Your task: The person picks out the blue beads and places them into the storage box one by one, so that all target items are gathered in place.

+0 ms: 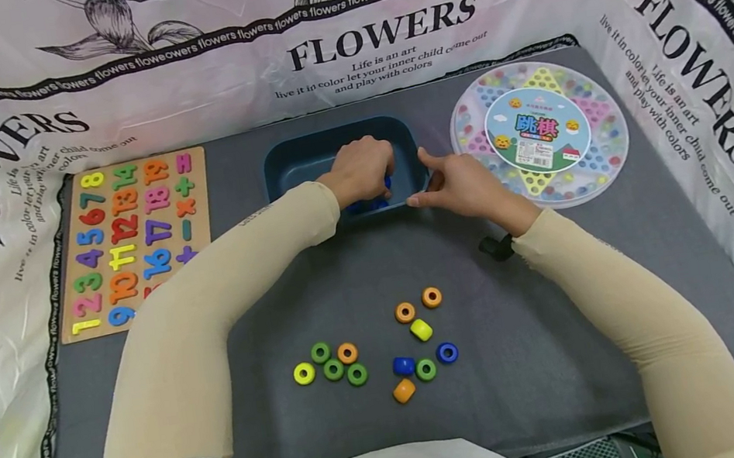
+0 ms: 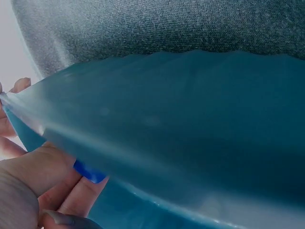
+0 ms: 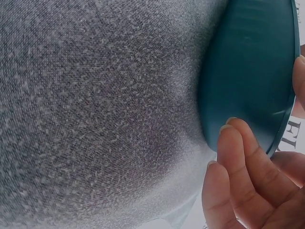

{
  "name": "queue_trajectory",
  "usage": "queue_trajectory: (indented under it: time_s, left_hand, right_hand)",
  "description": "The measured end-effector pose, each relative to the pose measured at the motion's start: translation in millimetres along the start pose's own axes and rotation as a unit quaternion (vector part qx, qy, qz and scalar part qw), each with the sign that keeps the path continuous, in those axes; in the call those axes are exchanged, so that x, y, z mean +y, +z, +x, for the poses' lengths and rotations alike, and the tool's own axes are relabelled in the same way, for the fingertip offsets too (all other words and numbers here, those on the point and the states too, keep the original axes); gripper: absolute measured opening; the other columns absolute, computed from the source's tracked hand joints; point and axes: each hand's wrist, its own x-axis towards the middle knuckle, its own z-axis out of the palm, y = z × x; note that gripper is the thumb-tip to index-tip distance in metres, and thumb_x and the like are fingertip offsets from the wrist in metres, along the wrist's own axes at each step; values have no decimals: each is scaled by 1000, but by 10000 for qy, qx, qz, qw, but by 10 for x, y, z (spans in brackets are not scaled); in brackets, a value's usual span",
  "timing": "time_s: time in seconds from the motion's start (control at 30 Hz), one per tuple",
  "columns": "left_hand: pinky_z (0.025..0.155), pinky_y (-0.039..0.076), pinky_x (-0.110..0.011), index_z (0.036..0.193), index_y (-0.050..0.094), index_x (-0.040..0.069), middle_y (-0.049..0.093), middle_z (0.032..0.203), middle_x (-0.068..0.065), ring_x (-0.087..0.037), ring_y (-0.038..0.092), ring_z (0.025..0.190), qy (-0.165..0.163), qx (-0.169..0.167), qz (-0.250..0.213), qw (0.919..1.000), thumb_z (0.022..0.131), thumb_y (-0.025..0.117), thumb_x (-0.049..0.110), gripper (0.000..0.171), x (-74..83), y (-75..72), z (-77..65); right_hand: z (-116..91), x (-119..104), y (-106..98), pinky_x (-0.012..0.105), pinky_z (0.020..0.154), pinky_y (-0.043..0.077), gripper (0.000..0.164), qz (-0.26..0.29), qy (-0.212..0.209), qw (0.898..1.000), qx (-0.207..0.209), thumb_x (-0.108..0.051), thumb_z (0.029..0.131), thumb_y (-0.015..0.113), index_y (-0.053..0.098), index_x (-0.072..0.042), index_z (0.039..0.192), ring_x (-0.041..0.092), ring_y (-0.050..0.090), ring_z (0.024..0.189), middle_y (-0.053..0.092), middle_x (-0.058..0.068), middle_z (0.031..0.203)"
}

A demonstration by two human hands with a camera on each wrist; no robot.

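My left hand (image 1: 362, 169) reaches into a dark teal plastic tray (image 1: 290, 163) at the back middle of the table. Between its thumb and fingers a blue bead (image 2: 89, 171) shows in the left wrist view; the tray wall partly hides that hand. Other blue beads (image 1: 363, 204) lie below the hand inside the tray, mostly covered. With thumb and fingers spread about the tray's front right corner, my right hand (image 1: 462, 183) holds its rim. In the right wrist view, several fingertips (image 3: 231, 143) are against or close to the tray's outer wall.
Loose green, orange, yellow and blue beads (image 1: 357, 374) lie scattered on the grey tabletop (image 1: 536, 377) nearer the body. A wooden number board (image 1: 192, 167) stands at the left. A round Chinese checkers box (image 1: 536, 131) sits right of the tray. Patterned cloth (image 1: 213, 86) borders the table.
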Motion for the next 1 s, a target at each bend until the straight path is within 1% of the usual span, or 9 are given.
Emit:
queue_trajectory:
  time_s: [0.27,0.57,0.77,1.0]
  left_hand:
    - [79,54,-33,107,69,11,67,105,-3,-17,63,87,0,-76,18,10000,77,76,28,35,5,-2,10]
    - [81,53,-34,108,68,12,66,108,-4,-17,62,87,-28,-42,-19,10000,79,74,26,33,-11,-5,13]
    - [79,53,-32,107,69,12,66,104,-3,-16,61,83,-35,-71,-31,10000,80,73,27,31,-14,-17,7]
    - [82,53,-33,111,67,12,65,110,-4,-17,61,87,-101,-127,-63,9998,80,73,27,35,-16,-49,0]
  right_hand:
    - [-4,15,3,30,54,43,89,9,57,10000,-4,-51,80,66,24,-10,146,14,57,60,68,3,81]
    - [15,16,9,30,54,43,89,-25,46,10000,-15,-54,79,65,24,-11,147,14,57,60,68,2,81]
    - [13,9,7,30,54,43,89,-10,39,10000,-28,-53,79,65,24,-11,146,14,57,60,68,3,81]
    - [14,4,8,30,54,43,90,19,16,10000,2,-53,79,66,25,-10,146,14,57,60,68,3,81]
